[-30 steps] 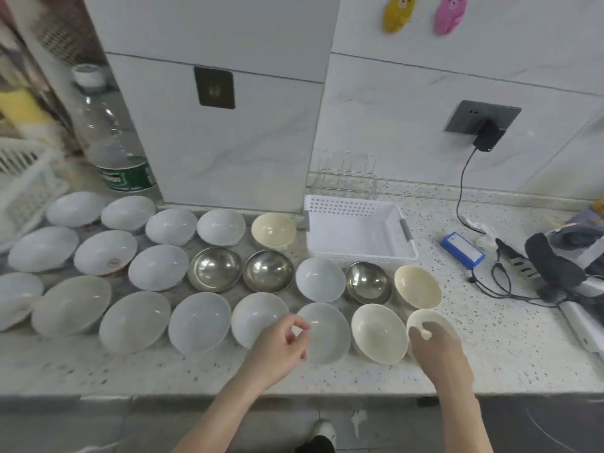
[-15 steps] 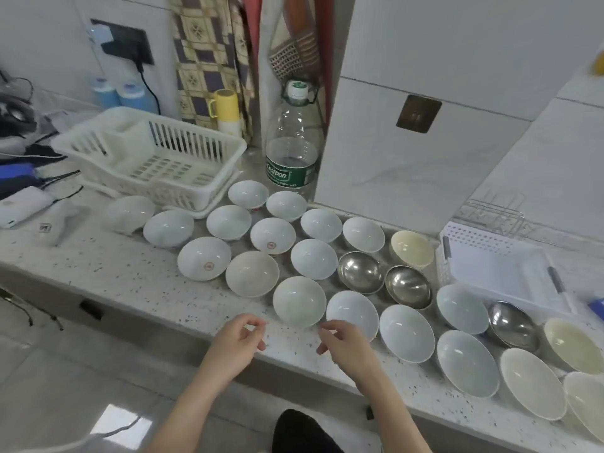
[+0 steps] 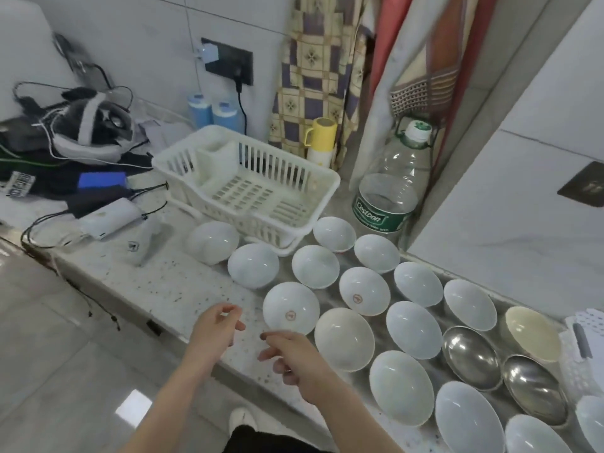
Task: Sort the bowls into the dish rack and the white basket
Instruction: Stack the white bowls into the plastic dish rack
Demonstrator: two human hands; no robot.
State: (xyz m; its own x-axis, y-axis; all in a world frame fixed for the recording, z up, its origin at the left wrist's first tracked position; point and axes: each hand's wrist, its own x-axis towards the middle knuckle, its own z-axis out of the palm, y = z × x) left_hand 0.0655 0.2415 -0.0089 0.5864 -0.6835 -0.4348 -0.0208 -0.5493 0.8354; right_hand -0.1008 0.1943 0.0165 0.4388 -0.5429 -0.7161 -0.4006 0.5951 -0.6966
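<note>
Hands moved left along the bowl rows, toward the dish rack.
Both hands were empty: left hand and right hand with loosely curled grip, just before the stamped white bowl; bowls still unsorted on the tabletop, rack empty behind.

One dish rack, two steel bowls, one cream bowl, perhaps fourteen white bowls.

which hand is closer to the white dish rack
Left. The left hand hovers over the counter edge below the dish rack, with bare countertop between. The right hand is lower and further right, beside the bowls.
</note>
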